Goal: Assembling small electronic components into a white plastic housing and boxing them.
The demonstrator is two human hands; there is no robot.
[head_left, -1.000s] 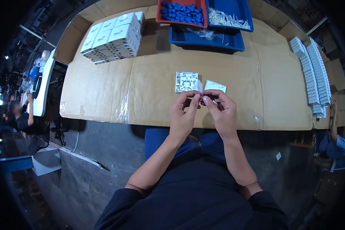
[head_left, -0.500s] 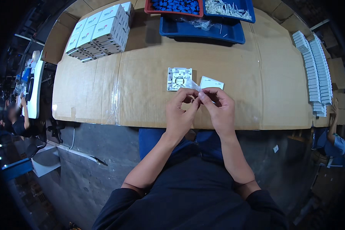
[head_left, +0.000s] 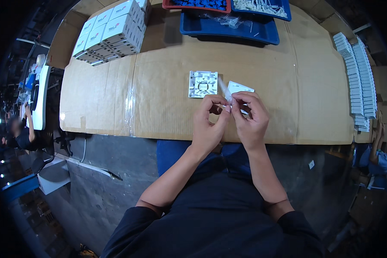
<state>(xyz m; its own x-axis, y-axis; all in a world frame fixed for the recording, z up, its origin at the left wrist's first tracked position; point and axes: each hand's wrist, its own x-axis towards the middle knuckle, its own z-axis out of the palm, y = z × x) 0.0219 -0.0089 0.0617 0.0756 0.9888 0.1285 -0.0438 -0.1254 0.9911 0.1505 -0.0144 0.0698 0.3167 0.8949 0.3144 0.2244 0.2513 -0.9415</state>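
Note:
A small clear plastic bag (head_left: pixel 224 89) is pinched at its near end between the fingertips of my left hand (head_left: pixel 210 120) and my right hand (head_left: pixel 251 120). Its far end slants up and to the left, away from me; what it contains is too small to tell. Just beyond my left hand, a square white plastic box base (head_left: pixel 203 84) lies face up, with a round moulded part in its middle. A flat white plate (head_left: pixel 241 87) rests beyond my right hand, partly covered by the fingers.
Stacked white boxes (head_left: pixel 116 30) stand at the far left. A blue tray (head_left: pixel 228 32) at the back holds clear bags, beneath a red bin (head_left: pixel 195 5) of blue pieces and a blue bin of white pieces. White parts (head_left: pixel 356 81) line the right side.
Both hands have shifted slightly right with the bag, which now points more steeply away and no longer overlaps the box base. The whole view has shifted a little.

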